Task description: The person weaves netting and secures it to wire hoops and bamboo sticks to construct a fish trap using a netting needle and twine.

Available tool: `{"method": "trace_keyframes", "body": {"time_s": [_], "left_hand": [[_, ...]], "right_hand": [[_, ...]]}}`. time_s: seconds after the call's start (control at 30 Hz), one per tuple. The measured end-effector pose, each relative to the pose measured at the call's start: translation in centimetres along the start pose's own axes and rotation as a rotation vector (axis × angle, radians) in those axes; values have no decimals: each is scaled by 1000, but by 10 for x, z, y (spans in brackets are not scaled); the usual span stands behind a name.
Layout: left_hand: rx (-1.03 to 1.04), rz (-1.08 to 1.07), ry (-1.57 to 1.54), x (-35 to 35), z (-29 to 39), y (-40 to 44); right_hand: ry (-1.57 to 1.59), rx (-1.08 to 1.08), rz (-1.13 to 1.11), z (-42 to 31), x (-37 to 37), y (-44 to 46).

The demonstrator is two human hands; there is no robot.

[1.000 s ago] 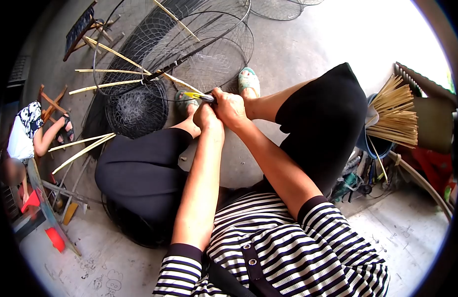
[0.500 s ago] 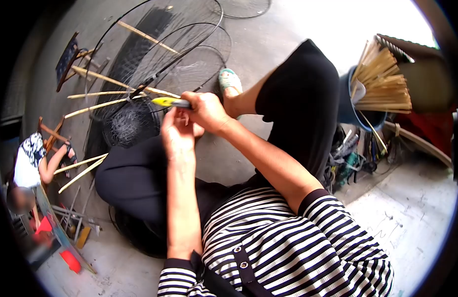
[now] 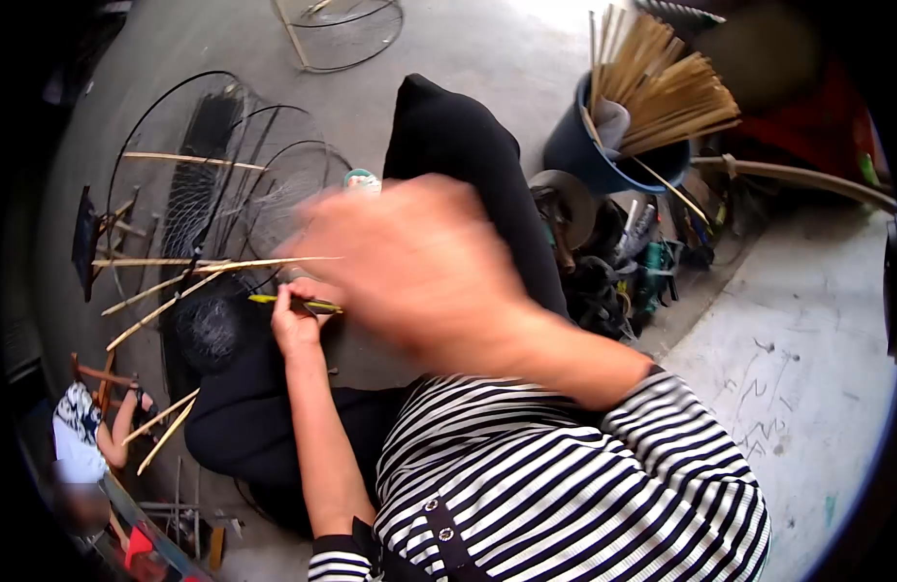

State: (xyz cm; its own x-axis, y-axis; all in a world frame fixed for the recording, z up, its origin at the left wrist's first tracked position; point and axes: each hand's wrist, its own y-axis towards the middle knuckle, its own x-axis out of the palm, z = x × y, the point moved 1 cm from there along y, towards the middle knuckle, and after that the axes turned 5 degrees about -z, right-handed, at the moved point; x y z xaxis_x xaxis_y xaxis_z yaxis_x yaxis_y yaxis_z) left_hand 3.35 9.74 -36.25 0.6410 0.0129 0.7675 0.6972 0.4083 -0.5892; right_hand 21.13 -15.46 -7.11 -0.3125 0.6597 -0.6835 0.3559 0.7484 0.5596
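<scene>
My left hand point(image 3: 298, 328) is closed around a slim yellow-and-black tool point(image 3: 317, 307), low in front of my left knee. My right hand point(image 3: 419, 262) is raised nearer the camera and smeared by motion, so its fingers cannot be read. A thin split-wood stick point(image 3: 264, 263) reaches to beside its fingertips; whether they touch is unclear. To the left on the floor lies a mesh net on round black hoops point(image 3: 198, 199), with several pale sticks across it. Bunched netting point(image 3: 208, 330) sits by my left knee.
At the right stands a blue bucket point(image 3: 571, 145) full of wooden sticks point(image 3: 662, 92). Dark bags and tools point(image 3: 613, 281) are heaped below it. Another hooped net point(image 3: 356, 44) lies further back. Someone sits at the far left, a leg point(image 3: 118, 436) showing.
My right hand has left the yellow-and-black tool and come up toward the camera. The tool is now in my left hand alone. The view has shifted, so the bucket appears further left.
</scene>
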Motion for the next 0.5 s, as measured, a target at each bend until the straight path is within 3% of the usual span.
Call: {"method": "trace_keyframes", "body": {"time_s": [0.03, 0.07, 0.1, 0.13, 0.17, 0.2, 0.27, 0.4, 0.5], "left_hand": [[25, 58, 192, -13, 0, -1], [51, 87, 141, -25, 11, 8], [139, 212, 278, 0, 3, -6], [224, 343, 404, 29, -18, -23], [186, 291, 442, 36, -24, -33], [141, 233, 480, 41, -29, -39], [137, 159, 541, 49, -35, -54], [144, 293, 539, 55, -40, -86], [151, 338, 566, 57, -43, -102]], "right_hand": [[-79, 177, 98, 34, -14, -20], [-146, 368, 186, 67, -29, -39], [-189, 555, 260, 99, -44, -60], [-169, 716, 140, 155, -26, -113], [-493, 756, -169, 196, -11, -171], [-508, 1034, -616, 213, 2, -209], [-338, 1328, -800, 238, 29, -267], [-169, 1377, -684, 258, 53, -303], [-25, 1445, -742, 295, 60, -332]]}}
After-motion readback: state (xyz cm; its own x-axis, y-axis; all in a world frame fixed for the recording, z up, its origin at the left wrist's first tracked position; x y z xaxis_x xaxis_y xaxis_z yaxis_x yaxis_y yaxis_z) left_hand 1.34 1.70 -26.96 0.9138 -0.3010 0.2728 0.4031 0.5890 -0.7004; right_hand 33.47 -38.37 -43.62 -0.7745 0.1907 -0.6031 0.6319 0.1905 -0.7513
